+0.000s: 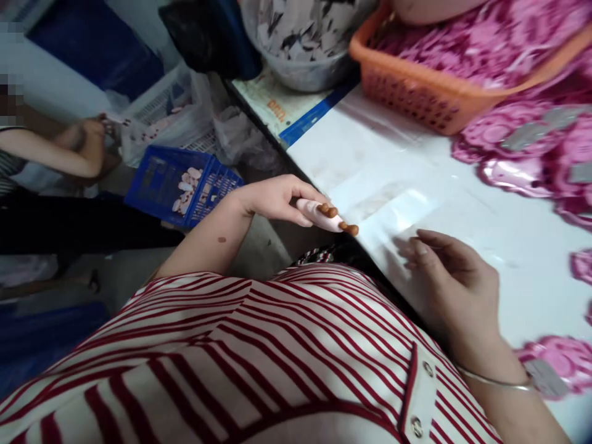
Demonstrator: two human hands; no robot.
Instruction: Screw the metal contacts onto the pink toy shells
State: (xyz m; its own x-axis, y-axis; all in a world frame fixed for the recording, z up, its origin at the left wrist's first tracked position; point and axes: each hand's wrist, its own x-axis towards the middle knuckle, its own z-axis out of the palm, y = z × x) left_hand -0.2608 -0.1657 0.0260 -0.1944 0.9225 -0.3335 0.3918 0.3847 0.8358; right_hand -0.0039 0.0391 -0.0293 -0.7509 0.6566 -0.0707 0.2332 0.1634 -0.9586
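Observation:
My left hand (282, 200) is wrapped round a pale pink plastic piece (319, 216) with brown knobs on its far end, held over the near edge of the white table (370, 154). To the right, my right hand (456, 277) hovers at the table's edge with its fingers curled and the thumb near the index finger. Its fingertips are blurred, and whether something small is between them cannot be made out. A bangle circles the right wrist.
An orange basket (416, 92) of pink parts and a clear bowl (305, 74) of pale scraps stand at the back. Pink plastic pieces (518, 135) lie at the right. At the left are a blue crate (157, 179) on its side and a seated person (50, 151).

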